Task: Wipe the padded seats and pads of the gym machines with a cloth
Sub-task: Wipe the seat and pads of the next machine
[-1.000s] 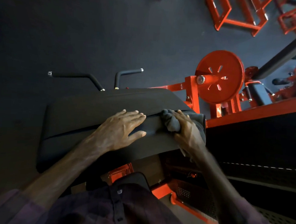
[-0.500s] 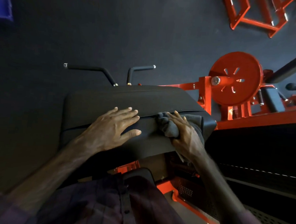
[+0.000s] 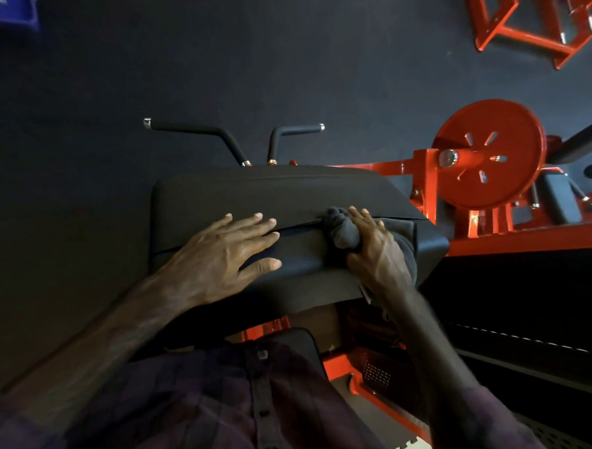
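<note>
- Fingers of our left hand (image 3: 217,254) lie flat and straight on the black pad (image 3: 289,196), likely to keep it still.
- Our right hand (image 3: 375,252) squeezes the bunched gray cloth (image 3: 344,228) on the pad's seam, just beside our left fingertips, ready to rub.

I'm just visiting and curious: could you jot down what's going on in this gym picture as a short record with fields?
place: gym with a dark floor and red-orange machine frames
pad: black padded pad with a seam across it
cloth: dark grey cloth, bunched up on the pad's right part
right hand: right hand grips the cloth against the pad
left hand: left hand rests flat on the pad, fingers spread
handles: two black handles beyond the pad
nearby: red disc on the frame to the right
</note>
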